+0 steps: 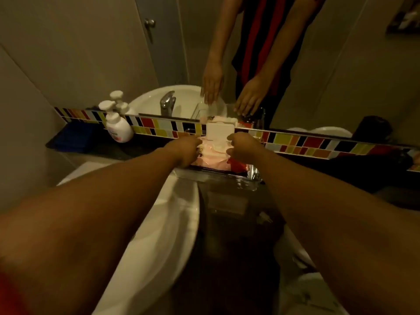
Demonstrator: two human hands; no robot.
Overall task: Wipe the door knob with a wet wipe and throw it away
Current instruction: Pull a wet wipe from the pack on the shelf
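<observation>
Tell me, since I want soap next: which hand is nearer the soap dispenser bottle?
Left. The left hand is on the wipes pack, just right of the soap dispenser bottle; the right hand is on the pack's far side.

Both hands, left (185, 151) and right (244, 148), on the open-lidded wet-wipe pack (214, 155) beside the sink (172, 214).

Two hands: left hand (185, 151), right hand (244, 148). One pack of wet wipes (216, 153) with one white lid (220, 131) flipped up. One clear tray (245, 178). One soap bottle (117, 126). One white sink (163, 223). One mirror (91, 53). In the mirror, one tap (167, 103) and one door knob (149, 23). Maybe one dark blue cloth (72, 138), too dim to tell.
</observation>
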